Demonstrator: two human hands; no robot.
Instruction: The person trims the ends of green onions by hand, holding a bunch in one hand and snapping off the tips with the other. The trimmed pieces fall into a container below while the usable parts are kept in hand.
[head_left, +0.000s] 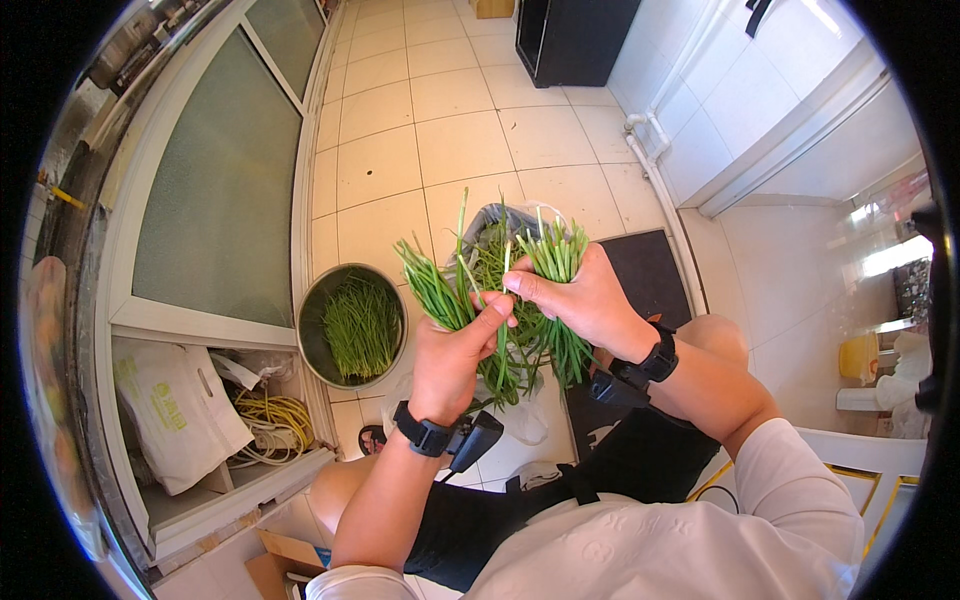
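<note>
My left hand (457, 352) is closed around a loose bunch of green garlic chives (435, 289). My right hand (585, 296) grips a second bunch of chives (559, 251), its pale cut ends pointing up and its leaves hanging below the fist. Thumbs and fingertips of both hands nearly meet at a single pale stalk (508, 259) between the bunches. Behind and beneath the hands, a plastic bag (484, 217) holds more loose chives, partly hidden. To the left on the floor, a round metal pot (305, 330) contains a pile of chives (361, 326).
An open low cabinet at left holds a white carry bag (176, 420) and a coiled yellow cable (281, 420). A dark mat (649, 270) lies at right beside a white wall pipe (664, 195). A black cabinet (574, 41) stands on the tiled floor farther off. A cardboard box (289, 551) is at lower left.
</note>
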